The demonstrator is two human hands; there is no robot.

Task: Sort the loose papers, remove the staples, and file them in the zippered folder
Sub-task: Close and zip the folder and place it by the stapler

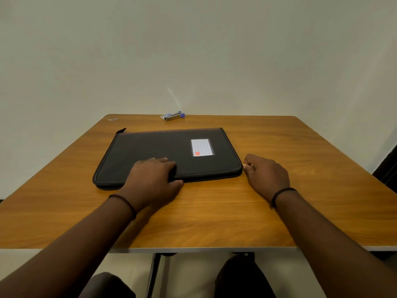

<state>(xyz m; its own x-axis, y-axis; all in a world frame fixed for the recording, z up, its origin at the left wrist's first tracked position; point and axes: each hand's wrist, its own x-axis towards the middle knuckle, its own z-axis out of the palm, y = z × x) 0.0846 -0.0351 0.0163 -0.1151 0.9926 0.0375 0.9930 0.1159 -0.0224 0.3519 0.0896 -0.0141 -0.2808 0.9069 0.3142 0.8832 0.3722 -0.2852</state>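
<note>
A flat black zippered folder point(167, 155) lies closed in the middle of the frame, on a square orange-brown wooden table point(214, 211). It has a thin pale line of stitching round its edge and a small white lined label point(201, 147) with a red patch on its right part. A short black tab sticks out at its upper left corner. The left hand point(153, 179) rests on the near edge of the folder, just left of the middle of the frame, with the fingers laid over the top and the thumb against the front edge. The right hand point(267, 174) sits at the folder's lower right corner, fingers curled and pinching something small there; it is too small to tell what. Each wrist wears a thin dark band. Near the far edge of the table, above the folder, lies a small silver and blue stapler point(172, 116). Behind the table is a plain pale wall point(193, 50).
</note>
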